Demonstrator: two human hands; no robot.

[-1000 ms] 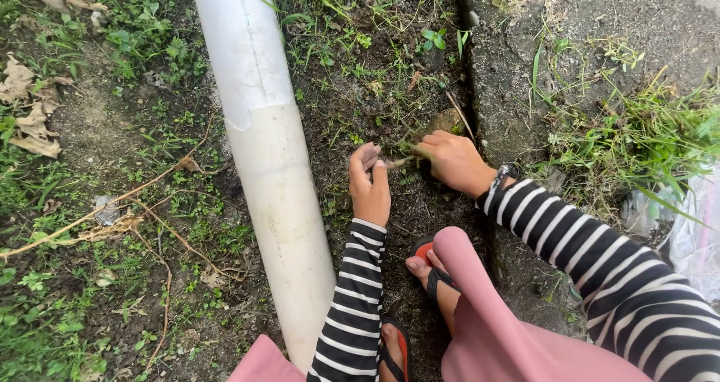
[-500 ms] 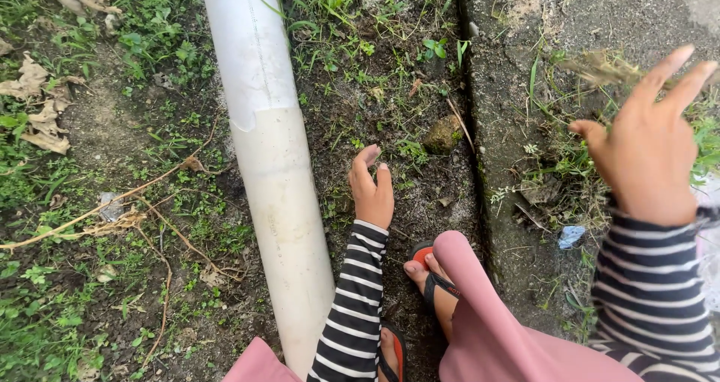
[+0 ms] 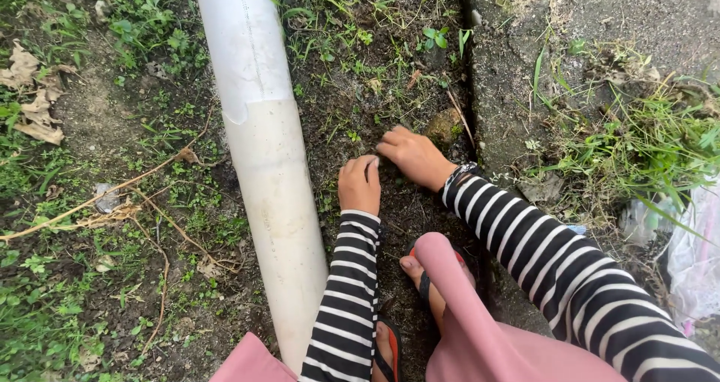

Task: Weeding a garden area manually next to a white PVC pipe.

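My left hand rests knuckles-up on the dark soil strip beside a white plastic pipe, its fingers curled down. Nothing shows in it. My right hand lies just right of it, fingertips pressed into the soil among tiny green weeds. Whether those fingers pinch a weed is hidden. A brown clod or stone sits just beyond the right hand. Both arms wear black-and-white striped sleeves.
A concrete edge borders the soil strip on the right, with a heap of loose grass and a clear plastic bag beyond. Dry leaves and thin vines lie left of the pipe. My sandalled foot and pink clothing are below.
My right hand, raised open far to the right half a second ago, has come back down onto the soil next to the left hand. The left hand's fingers have curled down.
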